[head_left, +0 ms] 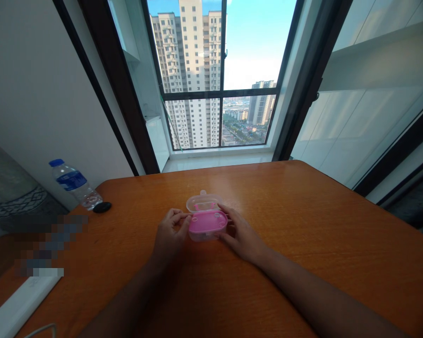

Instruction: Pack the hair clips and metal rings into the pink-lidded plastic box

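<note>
Pink plastic case point(207, 222), hinged, at the middle of the tabletop point(303, 234): clear lid point(202, 203) already folded back away from the person, pink base facing up, any contents impossible to make out. Left hand point(169, 233): fingers point(179, 217) nearly closed, pinching the left edge of the case. Right hand point(242, 236): fingers point(225, 211) part-spread, curved around the right end of the case, with the thumb beneath.

L hand point(169, 236), R hand point(241, 234) on open pink box point(207, 221).
</note>
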A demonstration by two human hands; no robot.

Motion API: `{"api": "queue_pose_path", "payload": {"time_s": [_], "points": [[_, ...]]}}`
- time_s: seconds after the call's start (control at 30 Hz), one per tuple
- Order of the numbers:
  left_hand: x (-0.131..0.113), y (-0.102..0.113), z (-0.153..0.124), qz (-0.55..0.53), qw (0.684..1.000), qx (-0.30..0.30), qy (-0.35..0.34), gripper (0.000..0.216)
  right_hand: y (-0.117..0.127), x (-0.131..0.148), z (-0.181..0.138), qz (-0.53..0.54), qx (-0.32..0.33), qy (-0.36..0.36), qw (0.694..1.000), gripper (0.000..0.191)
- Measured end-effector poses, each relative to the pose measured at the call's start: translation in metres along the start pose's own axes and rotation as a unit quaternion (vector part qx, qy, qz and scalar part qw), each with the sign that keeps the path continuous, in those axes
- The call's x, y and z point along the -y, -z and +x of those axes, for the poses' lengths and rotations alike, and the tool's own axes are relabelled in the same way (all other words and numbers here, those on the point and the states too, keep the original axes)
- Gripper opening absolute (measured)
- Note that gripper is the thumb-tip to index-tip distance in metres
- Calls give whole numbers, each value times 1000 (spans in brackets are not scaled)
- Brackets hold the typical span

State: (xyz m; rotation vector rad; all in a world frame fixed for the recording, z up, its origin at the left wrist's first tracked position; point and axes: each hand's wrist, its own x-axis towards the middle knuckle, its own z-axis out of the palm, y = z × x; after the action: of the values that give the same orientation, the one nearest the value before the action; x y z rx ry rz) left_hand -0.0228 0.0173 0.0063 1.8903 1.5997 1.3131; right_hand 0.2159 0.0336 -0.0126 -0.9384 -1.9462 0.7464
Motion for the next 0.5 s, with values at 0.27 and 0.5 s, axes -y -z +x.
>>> {"api": "queue_pose_path", "payload": {"time_s": [0.27,0.5], "points": [[12,42,15,108,977,181,-4,24,8,-9,6,-31,-47,-30,998,70],[24,65,15,116,922,367,43,14,11,0,6,-68,-58,-23,996,70]]}}
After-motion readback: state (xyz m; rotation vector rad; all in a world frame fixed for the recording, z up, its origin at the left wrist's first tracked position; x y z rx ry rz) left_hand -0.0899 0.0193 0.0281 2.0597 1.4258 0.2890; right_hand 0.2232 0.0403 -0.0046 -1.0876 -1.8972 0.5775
